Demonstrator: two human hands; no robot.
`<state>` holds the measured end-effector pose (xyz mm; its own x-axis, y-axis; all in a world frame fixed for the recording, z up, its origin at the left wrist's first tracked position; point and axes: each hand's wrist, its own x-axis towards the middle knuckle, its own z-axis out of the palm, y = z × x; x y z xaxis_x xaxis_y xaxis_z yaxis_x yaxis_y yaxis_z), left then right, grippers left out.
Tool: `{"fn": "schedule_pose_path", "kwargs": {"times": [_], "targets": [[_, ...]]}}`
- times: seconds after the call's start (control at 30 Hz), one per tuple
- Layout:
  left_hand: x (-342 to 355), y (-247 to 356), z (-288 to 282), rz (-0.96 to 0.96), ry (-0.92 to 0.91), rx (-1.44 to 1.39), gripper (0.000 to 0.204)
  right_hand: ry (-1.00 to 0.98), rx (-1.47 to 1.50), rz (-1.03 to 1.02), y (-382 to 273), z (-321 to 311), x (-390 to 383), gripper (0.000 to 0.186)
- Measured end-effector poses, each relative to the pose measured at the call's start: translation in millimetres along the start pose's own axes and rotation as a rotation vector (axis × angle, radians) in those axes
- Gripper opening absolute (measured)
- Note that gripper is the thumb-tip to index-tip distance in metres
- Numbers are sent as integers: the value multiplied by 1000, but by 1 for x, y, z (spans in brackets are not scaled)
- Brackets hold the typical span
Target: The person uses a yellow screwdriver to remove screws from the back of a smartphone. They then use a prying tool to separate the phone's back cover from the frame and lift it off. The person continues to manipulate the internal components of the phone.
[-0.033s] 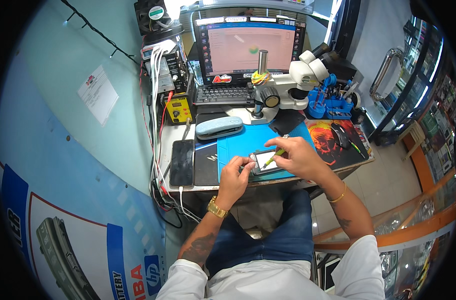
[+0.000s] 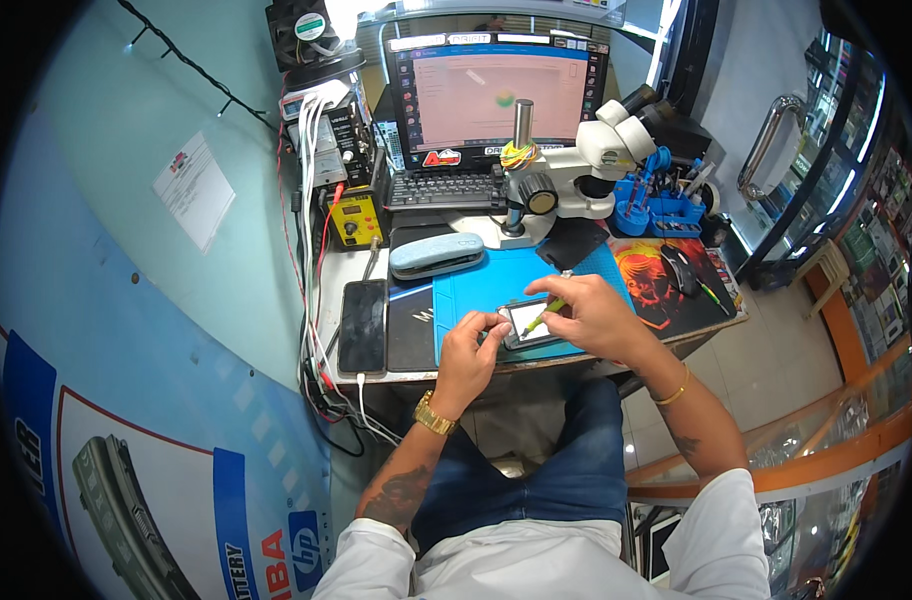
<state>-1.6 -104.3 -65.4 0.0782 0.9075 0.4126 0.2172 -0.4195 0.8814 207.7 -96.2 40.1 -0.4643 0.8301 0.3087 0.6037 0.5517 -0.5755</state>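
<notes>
A dark-framed rectangular device (image 2: 514,341) with a white panel lies on the blue work mat (image 2: 458,300), close to the table's front edge. At its left side is my left hand (image 2: 468,350), thumb and fingers closed on the frame's edge. My right hand (image 2: 594,312) pinches a slim yellow-green pen-like tool (image 2: 542,316), slanted down to the left. The tool's dark tip is over the lower left of the white panel; whether it touches cannot be told. Whether the tool is a screwdriver is too small to see.
Left of the mat lie a black phone (image 2: 363,325) and a light-blue case (image 2: 438,257). Behind stand a microscope (image 2: 541,195), keyboard (image 2: 446,190), monitor (image 2: 496,95) and yellow-fronted station (image 2: 356,220). A blue tool holder (image 2: 666,215) and mouse (image 2: 680,270) are right.
</notes>
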Motion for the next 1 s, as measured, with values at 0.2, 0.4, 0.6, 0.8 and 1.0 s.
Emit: {"fn": "schedule_pose_path", "kwargs": {"times": [0.2,0.4,0.6,0.8,1.0], "targets": [[2,9,-3,101,-140,202,15,27,-75,-33,-10,6,2,35],[-5,-13,-6,221,-133,349,27,39,-133,-24,-4,6,0,31],[-8,-7,-7,187,-124,383,33,4,-157,-21,-1,10,0,32],[-11,6,-6,272,-153,362,31,16,-178,-41,-3,8,0,29],[5,9,-2,145,-329,-22,26,-133,-337,-146,-6,16,17,34]]}}
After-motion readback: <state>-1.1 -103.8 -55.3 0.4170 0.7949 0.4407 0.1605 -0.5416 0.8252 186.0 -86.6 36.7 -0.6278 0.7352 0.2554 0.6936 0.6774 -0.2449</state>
